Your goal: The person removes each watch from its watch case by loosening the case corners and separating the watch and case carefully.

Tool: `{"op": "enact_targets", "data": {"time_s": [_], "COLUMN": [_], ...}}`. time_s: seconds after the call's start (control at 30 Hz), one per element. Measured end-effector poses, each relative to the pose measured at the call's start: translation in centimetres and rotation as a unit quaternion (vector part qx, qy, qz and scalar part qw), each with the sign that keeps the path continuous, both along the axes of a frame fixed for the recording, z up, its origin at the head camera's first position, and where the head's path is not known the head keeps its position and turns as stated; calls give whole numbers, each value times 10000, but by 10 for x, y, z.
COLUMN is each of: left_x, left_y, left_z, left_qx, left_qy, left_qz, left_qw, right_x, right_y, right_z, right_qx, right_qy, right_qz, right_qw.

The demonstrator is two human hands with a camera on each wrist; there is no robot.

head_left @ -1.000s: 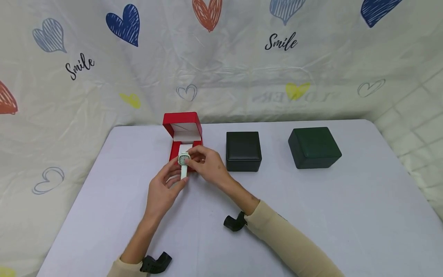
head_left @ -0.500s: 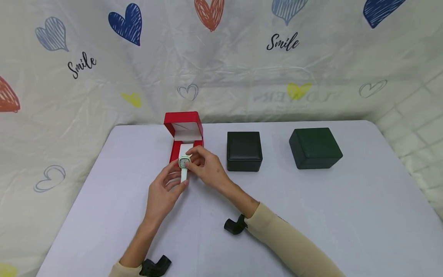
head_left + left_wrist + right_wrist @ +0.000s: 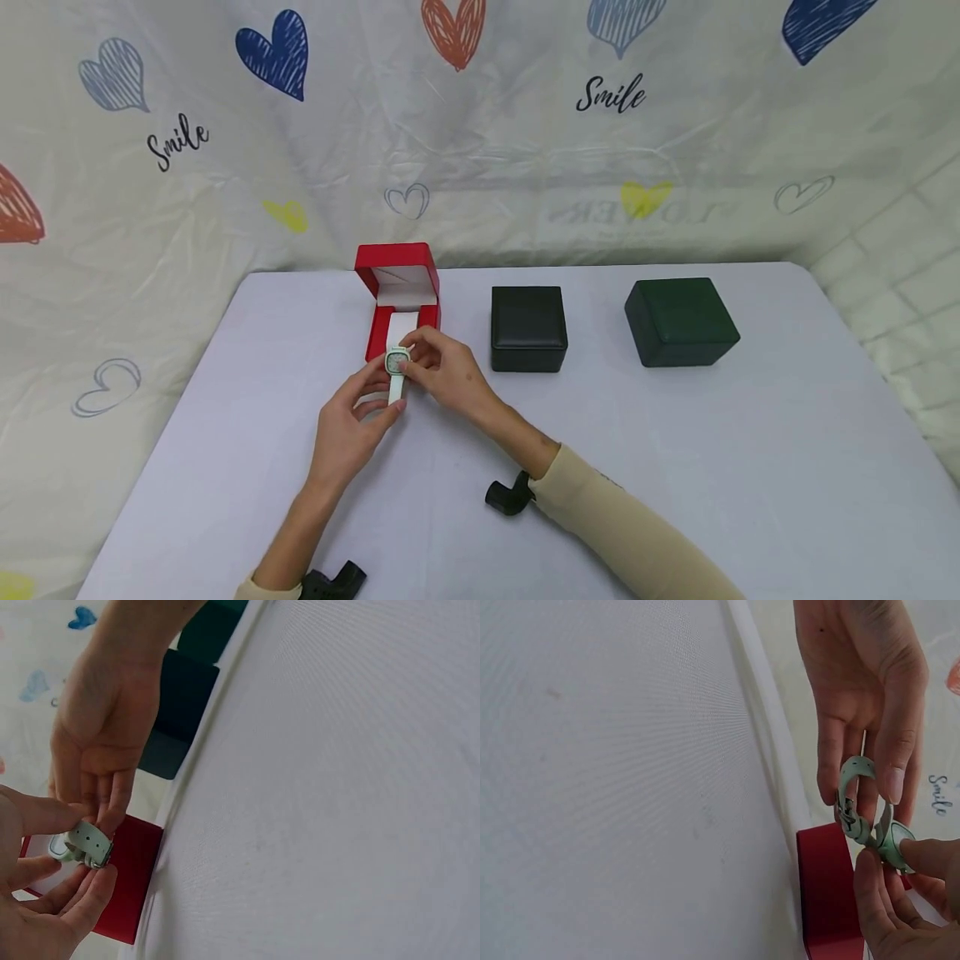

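Observation:
A pale mint-green wristwatch [image 3: 397,361] with a rounded-square face is held between both hands, in front of the open red watch box [image 3: 360,337]. My right hand [image 3: 448,375] pinches the watch case, thumb on the face. My left hand [image 3: 348,429] holds the strap from the other side, thumb near its lower end. In the right wrist view the strap [image 3: 847,780] curves in a loop with its metal buckle [image 3: 847,815] showing. Inside the box a white cushion [image 3: 402,325] stands between red walls; its near part is hidden by the hands.
A closed black box [image 3: 528,325] stands to the right of the red one. Farther right sits a closed dark green box [image 3: 682,321]. All rest on a white-covered table [image 3: 600,433], before a curtain [image 3: 510,125] printed with hearts.
Both hands have drawn the watch slightly down toward the person, away from the red box, which shows more of its cushion. The boxes stay put.

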State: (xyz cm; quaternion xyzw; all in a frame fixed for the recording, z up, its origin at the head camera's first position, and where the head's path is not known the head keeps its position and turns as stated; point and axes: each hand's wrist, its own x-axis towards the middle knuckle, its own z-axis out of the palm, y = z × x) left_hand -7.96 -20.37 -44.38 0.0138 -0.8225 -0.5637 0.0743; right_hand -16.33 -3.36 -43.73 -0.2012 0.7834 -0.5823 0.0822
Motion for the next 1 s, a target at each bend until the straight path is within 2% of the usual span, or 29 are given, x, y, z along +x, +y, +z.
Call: {"op": "enact_targets", "data": {"time_s": [0.33, 0.5, 0.73, 1.0], "left_x": [3, 7, 18, 19], "left_y": [-2, -5, -12, -15], "left_z": [-1, -2, -4, -7], "left_qx": [-127, -228, -403, -628], "left_qy": [-82, -253, -562, -665], "left_qz": [-22, -6, -30, -104], "left_qw": [9999, 9994, 9976, 9958], "right_x": [4, 6, 10, 11], "right_y": [-1, -3, -7, -7], "right_z": [-1, -3, -6, -7], "right_qx": [127, 210, 335, 689], "right_qy": [-42, -73, -354, -235], "right_qz": [173, 292, 577, 708], "right_qw": [9998, 9993, 9971, 9948]}}
